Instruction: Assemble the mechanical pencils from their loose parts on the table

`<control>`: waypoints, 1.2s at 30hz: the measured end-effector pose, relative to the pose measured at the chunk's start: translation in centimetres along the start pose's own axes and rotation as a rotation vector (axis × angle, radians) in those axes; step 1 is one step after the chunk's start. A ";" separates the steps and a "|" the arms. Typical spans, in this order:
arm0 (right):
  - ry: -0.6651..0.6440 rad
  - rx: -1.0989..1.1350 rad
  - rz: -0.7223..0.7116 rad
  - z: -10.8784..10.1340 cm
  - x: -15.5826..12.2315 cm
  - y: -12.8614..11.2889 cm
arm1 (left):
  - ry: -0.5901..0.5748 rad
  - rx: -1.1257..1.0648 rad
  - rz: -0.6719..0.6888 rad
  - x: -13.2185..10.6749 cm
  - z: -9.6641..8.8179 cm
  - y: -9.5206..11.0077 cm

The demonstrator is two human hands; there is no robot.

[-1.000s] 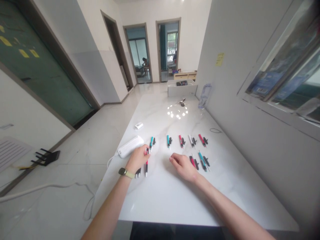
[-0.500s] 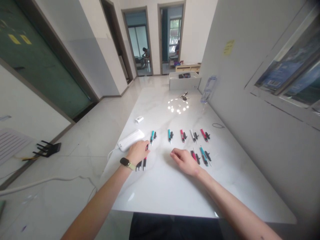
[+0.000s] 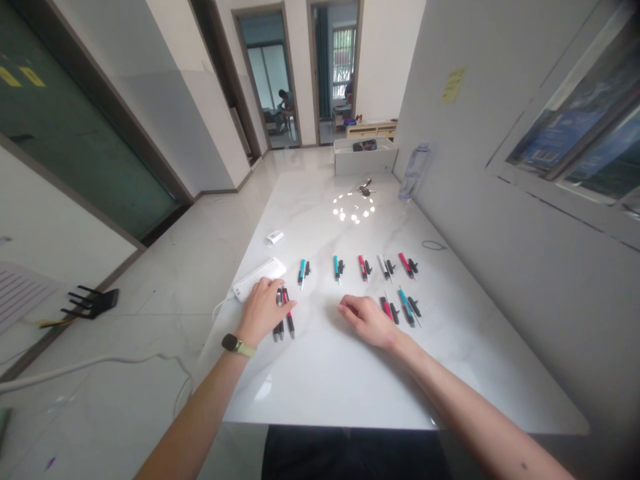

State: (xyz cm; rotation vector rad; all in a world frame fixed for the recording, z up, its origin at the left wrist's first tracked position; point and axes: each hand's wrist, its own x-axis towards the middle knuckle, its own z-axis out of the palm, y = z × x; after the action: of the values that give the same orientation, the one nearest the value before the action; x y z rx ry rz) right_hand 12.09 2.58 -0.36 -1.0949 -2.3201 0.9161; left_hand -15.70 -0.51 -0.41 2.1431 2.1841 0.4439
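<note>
Nearby, rows of colored pens [image 3: 302, 272]

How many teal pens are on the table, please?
3: a teal pen beyond the left hand, another further right in that row, a third beyond the right hand. More could be hidden.

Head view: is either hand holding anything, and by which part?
The right hand holds nothing. The left hand touches the upper ends of the pens, but any grip cannot be told.

Pale tile floor [image 3: 150, 353], white walls [image 3: 475, 167], open doorway [image 3: 265, 80], barred window [image 3: 344, 47] beyond.
</note>
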 end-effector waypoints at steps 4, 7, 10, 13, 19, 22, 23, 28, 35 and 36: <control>-0.008 -0.004 -0.021 0.1 0.0 0.0 | 0.035 0.039 -0.035 -1.4 1.4 0.4; -0.016 -0.013 -0.032 0.3 -0.1 0.2 | 0.022 -0.003 0.021 -1.2 2.1 0.0; -0.020 -0.029 -0.024 0.4 0.0 0.4 | -0.019 -0.058 0.094 -0.8 2.4 -0.8; -0.011 -0.043 -0.015 0.5 0.0 0.4 | -0.028 -0.089 0.139 -0.7 2.3 -1.7; -0.026 -0.087 -0.028 0.7 -0.1 0.4 | -0.086 -0.176 0.204 -1.4 1.9 -2.6; -0.032 -0.109 -0.033 0.8 0.0 0.4 | -0.080 -0.213 0.207 -1.5 1.8 -2.5; -0.027 -0.117 -0.032 0.8 0.0 0.4 | -0.078 -0.226 0.207 -1.5 1.8 -2.5; -0.019 -0.097 -0.009 1.1 0.3 0.0 | -0.111 -0.301 0.188 -1.0 0.9 -2.2; -0.075 -0.031 -0.066 2.7 1.6 -1.6 | -0.106 -0.482 0.106 -2.3 -1.3 -3.4; -0.087 -0.044 -0.103 3.2 2.1 -1.8 | -0.109 -0.507 0.076 -2.8 -1.4 -3.7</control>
State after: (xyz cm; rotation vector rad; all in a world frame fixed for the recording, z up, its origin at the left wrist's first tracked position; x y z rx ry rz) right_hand 7.95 2.14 -1.18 -0.9602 -2.4529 0.8946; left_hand -19.51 -3.49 -0.40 1.9186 1.7015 0.7674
